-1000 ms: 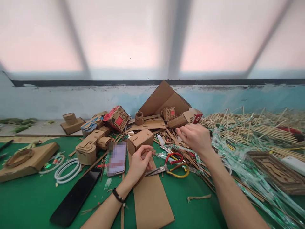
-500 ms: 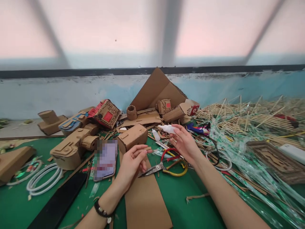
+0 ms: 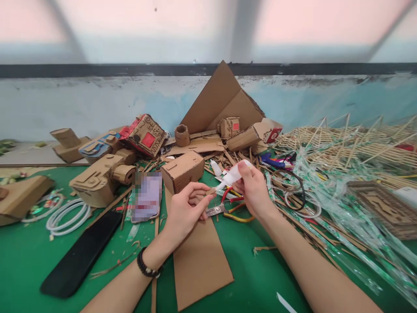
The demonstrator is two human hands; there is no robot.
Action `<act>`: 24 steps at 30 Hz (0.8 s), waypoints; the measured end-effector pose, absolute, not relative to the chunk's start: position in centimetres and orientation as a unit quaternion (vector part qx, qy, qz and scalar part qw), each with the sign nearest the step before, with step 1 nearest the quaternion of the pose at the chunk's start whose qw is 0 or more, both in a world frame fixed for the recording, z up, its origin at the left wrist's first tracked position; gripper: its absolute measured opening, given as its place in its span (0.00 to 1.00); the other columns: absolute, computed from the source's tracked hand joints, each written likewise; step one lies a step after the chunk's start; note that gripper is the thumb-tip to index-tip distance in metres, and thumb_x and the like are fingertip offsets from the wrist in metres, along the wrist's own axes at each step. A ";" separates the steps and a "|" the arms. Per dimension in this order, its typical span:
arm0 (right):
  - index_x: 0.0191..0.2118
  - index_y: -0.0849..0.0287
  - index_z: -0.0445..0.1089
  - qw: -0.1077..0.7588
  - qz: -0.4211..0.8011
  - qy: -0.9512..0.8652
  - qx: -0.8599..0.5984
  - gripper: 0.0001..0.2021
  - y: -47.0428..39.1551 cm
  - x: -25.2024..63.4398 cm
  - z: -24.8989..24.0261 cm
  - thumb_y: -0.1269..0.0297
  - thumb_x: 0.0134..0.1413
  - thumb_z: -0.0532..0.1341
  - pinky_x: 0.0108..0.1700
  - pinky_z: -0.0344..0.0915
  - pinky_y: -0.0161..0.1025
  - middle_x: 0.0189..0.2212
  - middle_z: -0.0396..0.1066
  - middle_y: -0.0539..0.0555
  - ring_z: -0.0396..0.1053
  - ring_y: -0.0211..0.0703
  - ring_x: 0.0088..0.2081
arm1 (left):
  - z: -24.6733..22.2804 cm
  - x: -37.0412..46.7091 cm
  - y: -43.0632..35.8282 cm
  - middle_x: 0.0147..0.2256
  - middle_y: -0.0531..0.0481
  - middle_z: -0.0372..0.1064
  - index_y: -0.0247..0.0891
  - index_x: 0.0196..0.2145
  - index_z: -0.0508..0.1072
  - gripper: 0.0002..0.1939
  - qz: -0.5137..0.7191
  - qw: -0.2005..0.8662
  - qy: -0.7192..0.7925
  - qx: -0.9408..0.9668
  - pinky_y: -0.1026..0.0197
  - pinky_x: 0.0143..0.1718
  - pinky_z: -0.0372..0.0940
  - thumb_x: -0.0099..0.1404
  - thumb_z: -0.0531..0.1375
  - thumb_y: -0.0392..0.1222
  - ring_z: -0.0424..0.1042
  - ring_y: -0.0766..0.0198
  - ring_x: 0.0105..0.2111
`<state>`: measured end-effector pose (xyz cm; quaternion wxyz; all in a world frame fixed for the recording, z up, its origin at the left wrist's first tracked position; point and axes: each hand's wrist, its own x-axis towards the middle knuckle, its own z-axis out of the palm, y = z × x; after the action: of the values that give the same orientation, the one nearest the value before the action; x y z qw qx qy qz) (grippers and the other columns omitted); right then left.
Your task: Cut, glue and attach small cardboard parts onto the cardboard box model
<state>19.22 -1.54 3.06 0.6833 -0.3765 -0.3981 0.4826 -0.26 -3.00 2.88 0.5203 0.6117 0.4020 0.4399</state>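
Observation:
Between the thumb and fingers of my left hand (image 3: 190, 203) is a small piece of cardboard (image 3: 211, 191). My right hand (image 3: 252, 187) grips a white glue bottle (image 3: 233, 175), tilted so its nozzle meets or nearly meets that piece. Below the hands lie scissors (image 3: 239, 216) with red and yellow handles, their blades partly hidden by my left hand. A flat cardboard sheet (image 3: 202, 265) runs under my left hand toward me. Just beyond my left hand sits a cardboard box (image 3: 182, 171). A second small white bottle (image 3: 215, 168) lies behind the glue bottle.
Cardboard camera models (image 3: 97, 180) and a phone (image 3: 146, 198) lie to the left, near a coiled white cable (image 3: 68, 217) and a black strip (image 3: 81, 254). Plastic wrap (image 3: 329, 191) and thin wooden sticks (image 3: 352, 139) crowd the right. A folded cardboard panel (image 3: 215, 100) leans on the wall.
My right hand has brought the glue bottle down and left, its nozzle now at the small cardboard piece. The bottle is tilted more steeply. The camera view has tipped downward.

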 end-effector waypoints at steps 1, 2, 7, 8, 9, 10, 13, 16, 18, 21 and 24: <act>0.29 0.57 0.64 0.682 0.473 -0.407 -0.380 0.26 -1.6 19.1 3.0 0.38 0.54 0.71 0.19 0.43 0.31 0.19 0.50 0.41 0.44 0.28 0.19 | 2.9 -0.2 -3.1 0.25 0.53 0.73 0.37 0.43 0.73 0.17 0.439 0.525 0.401 0.609 0.66 0.19 0.70 0.65 0.69 0.52 0.71 0.67 0.17; 0.30 0.56 0.65 0.681 0.466 -0.415 -0.384 0.26 -1.6 18.9 3.0 0.38 0.54 0.70 0.19 0.42 0.31 0.19 0.50 0.41 0.43 0.28 0.19 | 2.9 -0.1 -3.1 0.26 0.52 0.74 0.37 0.42 0.73 0.18 0.439 0.530 0.400 0.606 0.66 0.18 0.70 0.64 0.70 0.52 0.71 0.67 0.17; 0.32 0.56 0.66 0.676 0.448 -0.430 -0.397 0.26 -1.8 18.4 2.8 0.36 0.54 0.69 0.19 0.43 0.31 0.20 0.53 0.41 0.44 0.28 0.18 | 2.5 -0.2 -3.0 0.29 0.50 0.76 0.36 0.42 0.74 0.18 0.439 0.542 0.396 0.597 0.67 0.18 0.71 0.64 0.71 0.51 0.71 0.68 0.17; 0.32 0.56 0.66 0.676 0.445 -0.431 -0.399 0.26 -1.8 18.4 2.8 0.36 0.54 0.69 0.19 0.44 0.31 0.21 0.53 0.42 0.45 0.28 0.18 | 2.4 -0.2 -3.0 0.30 0.50 0.77 0.36 0.42 0.74 0.18 0.439 0.543 0.395 0.597 0.67 0.18 0.70 0.63 0.71 0.50 0.71 0.69 0.17; 0.32 0.56 0.66 0.677 0.442 -0.430 -0.401 0.26 -1.9 18.4 2.8 0.36 0.54 0.69 0.18 0.44 0.31 0.21 0.54 0.42 0.46 0.28 0.18 | 2.4 -0.3 -3.0 0.31 0.49 0.78 0.36 0.42 0.74 0.18 0.439 0.544 0.394 0.597 0.67 0.18 0.70 0.63 0.71 0.50 0.71 0.69 0.17; 0.31 0.56 0.65 0.678 0.440 -0.429 -0.404 0.26 -1.9 18.3 2.8 0.36 0.54 0.69 0.18 0.44 0.31 0.21 0.54 0.42 0.46 0.29 0.18 | 2.3 -0.2 -3.0 0.31 0.49 0.78 0.36 0.42 0.74 0.18 0.439 0.546 0.393 0.596 0.67 0.18 0.71 0.63 0.71 0.50 0.71 0.69 0.17; 0.30 0.55 0.62 0.679 0.434 -0.427 -0.411 0.27 -2.0 18.4 2.8 0.36 0.54 0.70 0.18 0.45 0.32 0.21 0.55 0.42 0.47 0.29 0.18 | 2.4 -0.1 -3.0 0.33 0.48 0.79 0.36 0.42 0.75 0.18 0.438 0.555 0.392 0.588 0.67 0.17 0.71 0.62 0.71 0.50 0.71 0.69 0.17; 0.30 0.54 0.61 0.678 0.427 -0.436 -0.410 0.26 -2.1 18.3 2.8 0.38 0.56 0.69 0.19 0.46 0.32 0.21 0.55 0.42 0.49 0.30 0.18 | 2.6 0.0 -3.1 0.33 0.48 0.79 0.36 0.42 0.75 0.18 0.439 0.566 0.394 0.577 0.67 0.17 0.71 0.61 0.72 0.50 0.72 0.69 0.17; 0.30 0.54 0.61 0.678 0.424 -0.442 -0.405 0.24 -2.2 18.3 2.7 0.40 0.58 0.68 0.19 0.45 0.33 0.21 0.55 0.42 0.49 0.30 0.18 | 2.7 0.0 -3.1 0.34 0.47 0.79 0.36 0.41 0.75 0.18 0.438 0.569 0.395 0.573 0.67 0.16 0.70 0.61 0.73 0.50 0.72 0.69 0.17; 0.31 0.54 0.61 0.678 0.425 -0.447 -0.401 0.23 -2.2 18.3 2.5 0.42 0.61 0.68 0.19 0.44 0.33 0.21 0.54 0.42 0.48 0.30 0.18 | 2.8 0.1 -3.1 0.35 0.47 0.79 0.36 0.41 0.75 0.18 0.437 0.570 0.395 0.572 0.67 0.16 0.71 0.60 0.73 0.49 0.72 0.69 0.17; 0.31 0.54 0.61 0.676 0.423 -0.447 -0.406 0.22 -2.3 18.3 2.4 0.43 0.61 0.67 0.19 0.43 0.33 0.21 0.54 0.42 0.48 0.30 0.18 | 2.8 0.1 -3.1 0.35 0.47 0.80 0.36 0.41 0.75 0.18 0.435 0.575 0.395 0.569 0.67 0.16 0.71 0.60 0.73 0.49 0.72 0.69 0.17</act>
<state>18.32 -2.27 2.42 0.6756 -0.4058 -0.4468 0.4234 0.10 -3.07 2.81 0.5754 0.5691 0.3948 0.4349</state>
